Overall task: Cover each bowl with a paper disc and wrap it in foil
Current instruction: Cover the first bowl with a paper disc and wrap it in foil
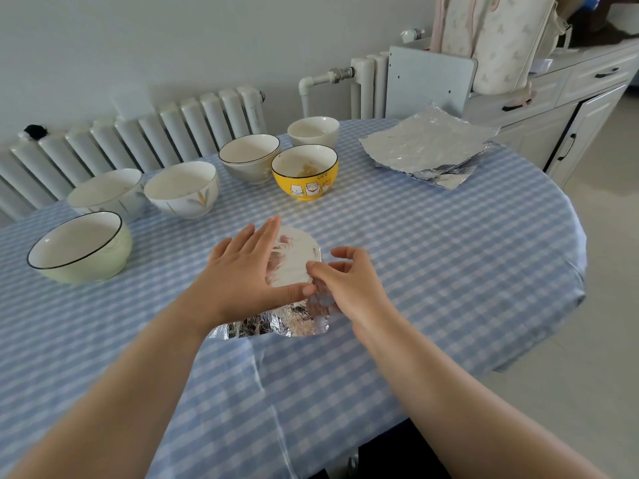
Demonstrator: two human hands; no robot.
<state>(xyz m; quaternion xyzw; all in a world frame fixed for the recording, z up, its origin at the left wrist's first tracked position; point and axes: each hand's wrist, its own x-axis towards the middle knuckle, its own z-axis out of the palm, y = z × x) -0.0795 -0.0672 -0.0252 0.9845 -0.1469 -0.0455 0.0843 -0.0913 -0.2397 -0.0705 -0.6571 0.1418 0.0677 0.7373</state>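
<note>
A foil-wrapped bowl (294,261) stands at the middle of the table, its top shiny and smooth, loose foil spread at its near foot (276,326). My left hand (242,267) lies flat on its top, fingers spread. My right hand (349,281) pinches the foil at the bowl's right side. Several uncovered bowls stand behind: a green one (81,248) at left, two white ones (107,193) (181,188), a grey one (249,157), a yellow cat-print one (304,171) and a small white one (313,131). No paper disc is visible.
A stack of foil sheets (428,146) lies at the table's far right. The blue checked tablecloth (449,254) covers an oval table. A radiator (138,136) runs along the wall behind; a cabinet (570,108) stands at right.
</note>
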